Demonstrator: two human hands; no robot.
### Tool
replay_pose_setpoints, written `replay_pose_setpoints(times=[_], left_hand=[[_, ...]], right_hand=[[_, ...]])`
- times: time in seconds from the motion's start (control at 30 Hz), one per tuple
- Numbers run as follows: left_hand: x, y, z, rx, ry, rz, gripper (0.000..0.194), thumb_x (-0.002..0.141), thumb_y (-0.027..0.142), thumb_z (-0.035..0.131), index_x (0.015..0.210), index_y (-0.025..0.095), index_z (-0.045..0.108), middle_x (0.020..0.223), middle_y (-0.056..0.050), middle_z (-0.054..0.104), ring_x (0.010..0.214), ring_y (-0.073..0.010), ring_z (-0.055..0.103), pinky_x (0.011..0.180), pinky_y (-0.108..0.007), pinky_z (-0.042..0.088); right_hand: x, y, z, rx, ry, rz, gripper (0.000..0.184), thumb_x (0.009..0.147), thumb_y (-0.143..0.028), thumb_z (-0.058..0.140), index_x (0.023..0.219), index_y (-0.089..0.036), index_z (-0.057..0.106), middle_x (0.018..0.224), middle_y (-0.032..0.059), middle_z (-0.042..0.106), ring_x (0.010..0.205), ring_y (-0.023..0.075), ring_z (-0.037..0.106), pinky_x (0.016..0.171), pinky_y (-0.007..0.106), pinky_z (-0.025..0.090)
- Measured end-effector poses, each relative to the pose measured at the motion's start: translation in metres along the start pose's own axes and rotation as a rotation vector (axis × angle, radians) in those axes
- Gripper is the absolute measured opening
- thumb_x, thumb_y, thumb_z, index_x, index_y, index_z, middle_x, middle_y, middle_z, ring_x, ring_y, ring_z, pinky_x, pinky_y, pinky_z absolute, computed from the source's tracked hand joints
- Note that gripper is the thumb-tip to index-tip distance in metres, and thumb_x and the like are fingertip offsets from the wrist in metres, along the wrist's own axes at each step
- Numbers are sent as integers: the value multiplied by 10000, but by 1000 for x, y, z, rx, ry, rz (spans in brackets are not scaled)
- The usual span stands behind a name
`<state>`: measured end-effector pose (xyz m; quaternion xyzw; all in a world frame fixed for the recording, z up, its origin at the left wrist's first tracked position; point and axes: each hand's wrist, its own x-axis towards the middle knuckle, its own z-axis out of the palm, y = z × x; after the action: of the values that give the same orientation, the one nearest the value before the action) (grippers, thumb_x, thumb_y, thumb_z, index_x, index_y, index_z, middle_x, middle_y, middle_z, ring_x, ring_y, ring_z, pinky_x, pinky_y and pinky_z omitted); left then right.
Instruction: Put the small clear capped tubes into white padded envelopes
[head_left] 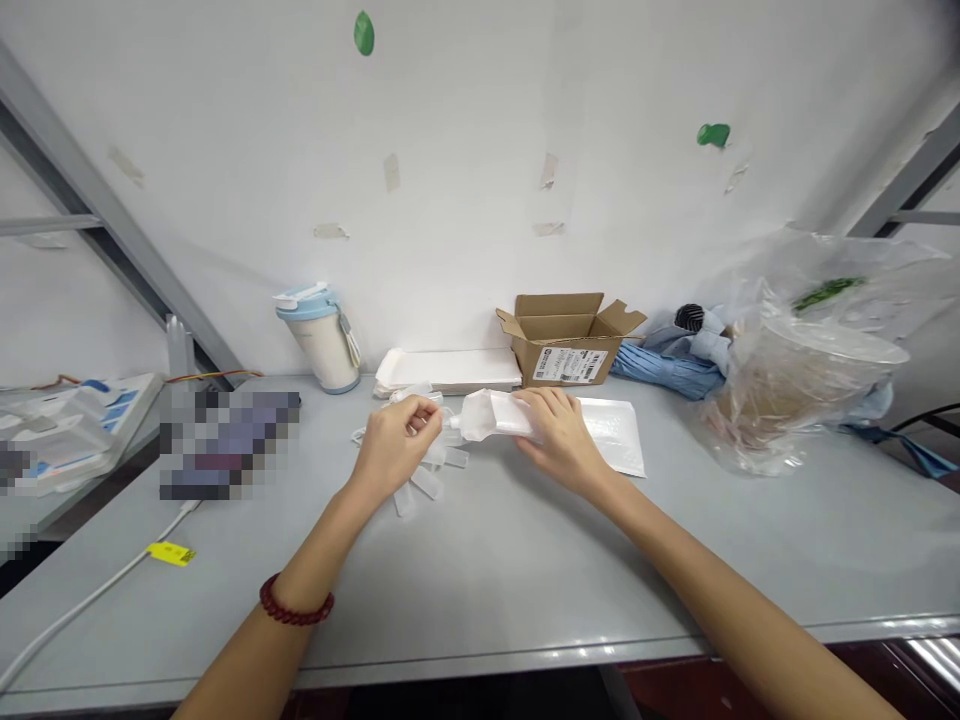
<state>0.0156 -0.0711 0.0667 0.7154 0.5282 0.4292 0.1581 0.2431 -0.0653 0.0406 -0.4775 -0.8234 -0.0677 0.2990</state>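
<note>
We judge that the main risk lies at the mouth of the white padded envelope (504,412): if its rim buckles or folds inward, a piece brought to it could snag or drop outside. Should the right hand (559,430) squeeze too hard, the opening might narrow; too loosely, and the envelope could slip. Loose clear plastic pieces (426,484) lie near the left wrist on the surface (495,580), where a careless sweep could scatter them.

Of our 2 hands, the right is curled over the envelope, gripping it in front of the cardboard box (566,345). The left hand (396,445) has thumb and forefinger pinched narrow just beside the mouth, seemingly on a small pale piece (454,425) we cannot identify.
</note>
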Motion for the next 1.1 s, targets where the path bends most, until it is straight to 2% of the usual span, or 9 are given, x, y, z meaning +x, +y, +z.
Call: replay_pose_setpoints(times=[0.13,0.17,0.23,0.37,0.47,0.6,0.73,0.9,1.1], left_hand=[[-5,8,7,-220,-139,-16,196,790,321,539,849,186,668,857,-43,699,691,-151,623,538,-218,450],[-4,8,6,-261,-142,-33,210,791,326,538,876,185,668,905,-53,699,707,-155,630,520,-214,447],[-1,6,0,-268,-71,-79,215,783,327,547,869,170,665,885,-62,700,685,-154,629,500,-211,437],[9,-8,-17,-151,137,-141,203,767,314,548,828,147,647,685,-31,680,578,-136,603,555,-229,455],[16,-21,-29,-8,188,-169,208,759,307,525,820,151,649,676,-31,685,587,-155,612,584,-250,462],[21,-40,-40,229,141,-201,183,721,290,530,750,173,668,718,-45,708,688,-199,638,669,-281,465],[25,-56,-43,325,91,-226,189,720,291,519,749,194,677,743,-40,715,728,-213,639,656,-278,456],[26,-66,-36,354,27,-171,227,758,311,495,806,189,681,834,-50,711,747,-209,619,712,-300,441],[29,-69,-25,358,43,-140,279,792,376,502,848,177,690,885,-66,682,764,-201,590,748,-314,435]], right_hand=[[-1,0,1,14,-7,-20,387,771,-193,550,1152,-179,486,1150,110,580,1052,272,479,840,401,347],[-1,0,1,14,-8,-15,383,773,-196,548,1151,-178,487,1149,111,580,1051,273,479,837,403,348],[0,2,1,12,-5,0,382,774,-203,547,1150,-177,488,1150,116,580,1052,279,477,839,408,348],[0,5,-1,19,15,18,393,768,-212,548,1155,-186,485,1156,114,578,1063,284,474,855,413,348],[0,6,-2,20,29,17,391,767,-208,544,1153,-198,481,1158,101,578,1065,275,479,854,405,355],[0,8,-3,10,55,10,370,786,-227,533,1151,-209,474,1147,95,582,1058,272,485,844,405,362],[0,9,-2,-3,40,6,369,793,-235,535,1155,-202,470,1149,101,580,1061,277,481,838,409,359],[-1,11,1,-16,36,2,363,793,-244,540,1148,-203,473,1143,96,583,1056,276,485,830,407,359],[-1,10,1,-13,29,5,369,791,-250,548,1151,-211,477,1142,90,583,1051,278,481,845,411,362]])
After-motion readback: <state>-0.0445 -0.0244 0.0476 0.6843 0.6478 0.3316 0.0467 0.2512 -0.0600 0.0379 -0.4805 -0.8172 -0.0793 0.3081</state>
